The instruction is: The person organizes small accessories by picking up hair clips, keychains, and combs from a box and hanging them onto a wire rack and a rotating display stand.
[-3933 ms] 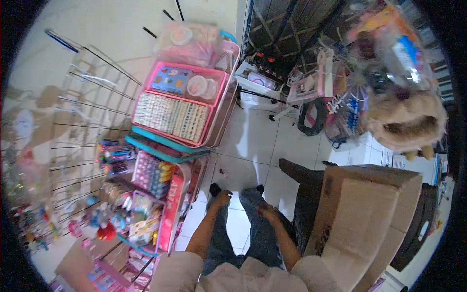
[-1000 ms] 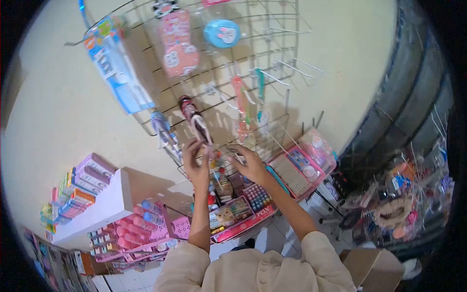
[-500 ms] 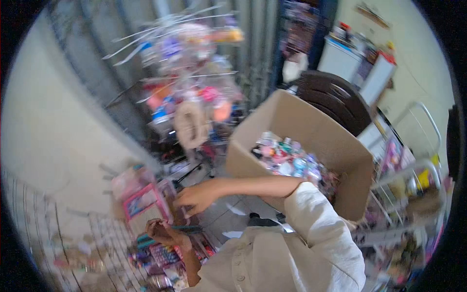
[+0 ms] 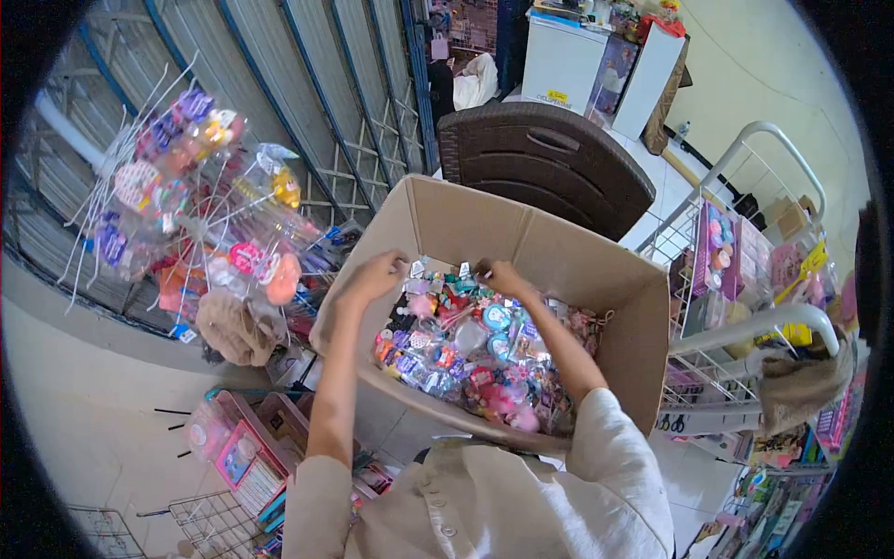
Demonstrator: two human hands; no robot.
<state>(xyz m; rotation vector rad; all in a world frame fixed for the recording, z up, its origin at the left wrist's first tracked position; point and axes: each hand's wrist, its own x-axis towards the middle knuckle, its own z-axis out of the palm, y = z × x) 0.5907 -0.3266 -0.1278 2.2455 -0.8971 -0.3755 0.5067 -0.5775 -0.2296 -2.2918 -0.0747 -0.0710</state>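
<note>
A large cardboard box [image 4: 587, 250] stands in front of me, with many small packaged trinkets [image 4: 470, 335] heaped inside. My left hand [image 4: 380, 277] is at the box's left inner side, fingers bent, beside a small packet with a white tag [image 4: 416, 269]; whether it grips anything is hidden. Over the far part of the heap, my right hand [image 4: 503, 279] has its fingers pressed together near another white tag [image 4: 464, 270]. What those fingers hold is too small to make out.
A rack of hanging packaged goods [image 4: 200, 224] stands at the left before a metal shutter [image 4: 279, 84]. Behind the box is a dark brown chair [image 4: 545, 158]. A white wire cart [image 4: 745, 326] stands at the right. Pink trays [image 4: 251, 466] are at the lower left.
Both hands have moved from the pink trays at the lower left up into the box. The view has turned, so the box now sits nearer the middle and the hanging rack farther left.
</note>
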